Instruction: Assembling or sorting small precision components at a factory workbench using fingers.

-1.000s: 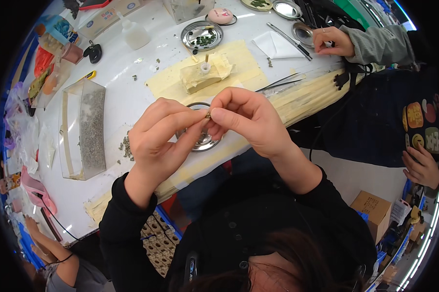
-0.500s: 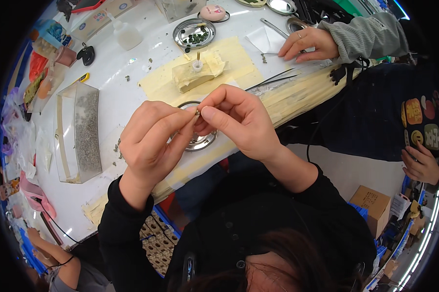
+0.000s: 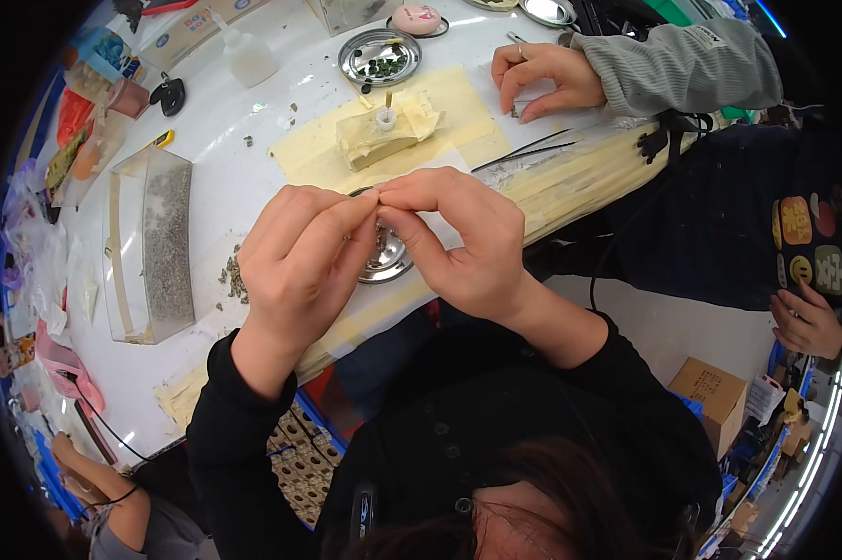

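Observation:
My left hand (image 3: 295,247) and my right hand (image 3: 468,233) meet fingertip to fingertip over the table, both closed in a pinch. Whatever is between them is too small and too covered to make out. Beneath the fingers lies a round shiny metal dish (image 3: 384,269) with small bits in it, partly hidden by both hands. Just beyond stands a block wrapped in pale yellow tape (image 3: 370,154), bearing a small white cup (image 3: 385,119) with a thin stick upright in it. Beside my left hand, small grey-brown pieces (image 3: 234,277) are scattered on the table.
A clear box of grey granules (image 3: 166,247) stands at left. Farther back are a metal plate of dark green pieces (image 3: 380,58), a squeeze bottle (image 3: 248,61) and a pink rounded object (image 3: 415,19). A co-worker's hand (image 3: 547,79) rests at the right, near black cables (image 3: 528,152).
My right hand has turned slightly, its index finger now stretched to the left fingertips. The co-worker's hand has shifted left and its fingers have curled toward the tabletop.

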The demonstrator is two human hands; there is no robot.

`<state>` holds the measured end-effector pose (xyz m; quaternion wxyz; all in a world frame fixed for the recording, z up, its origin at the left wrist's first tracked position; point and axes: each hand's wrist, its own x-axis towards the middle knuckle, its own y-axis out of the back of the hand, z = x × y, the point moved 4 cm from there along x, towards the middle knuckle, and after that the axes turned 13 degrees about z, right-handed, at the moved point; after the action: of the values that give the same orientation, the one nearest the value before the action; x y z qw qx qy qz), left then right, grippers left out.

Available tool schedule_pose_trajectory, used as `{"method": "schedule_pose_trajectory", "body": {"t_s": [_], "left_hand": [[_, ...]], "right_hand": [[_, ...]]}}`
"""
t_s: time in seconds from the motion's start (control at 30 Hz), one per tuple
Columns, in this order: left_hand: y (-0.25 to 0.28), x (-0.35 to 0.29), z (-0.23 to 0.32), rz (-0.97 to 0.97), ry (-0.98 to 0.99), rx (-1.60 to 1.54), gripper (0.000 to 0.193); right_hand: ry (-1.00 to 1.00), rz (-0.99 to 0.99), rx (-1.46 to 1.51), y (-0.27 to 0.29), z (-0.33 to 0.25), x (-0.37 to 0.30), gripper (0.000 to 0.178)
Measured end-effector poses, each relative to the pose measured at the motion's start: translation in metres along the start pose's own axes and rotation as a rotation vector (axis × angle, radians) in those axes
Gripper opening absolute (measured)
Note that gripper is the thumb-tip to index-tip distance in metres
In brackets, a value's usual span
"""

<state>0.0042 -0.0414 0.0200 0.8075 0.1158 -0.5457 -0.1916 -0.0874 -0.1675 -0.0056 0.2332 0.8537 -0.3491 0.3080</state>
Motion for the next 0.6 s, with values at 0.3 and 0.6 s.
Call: {"method": "schedule_pose_trajectory", "body": {"t_s": [0.3, 0.6], "left_hand": [[0.001, 0.004, -0.004, -0.004, 0.036, -0.176, 0.023], [0.002, 0.001, -0.002, 0.037, 0.050, -0.062, 0.022]], "right_hand": [[-1.071, -0.101, 0.919, -0.005, 0.022, -0.008, 0.010], [-0.601, 0.006, 0.555, -0.007, 0.008, -0.007, 0.012]]}}
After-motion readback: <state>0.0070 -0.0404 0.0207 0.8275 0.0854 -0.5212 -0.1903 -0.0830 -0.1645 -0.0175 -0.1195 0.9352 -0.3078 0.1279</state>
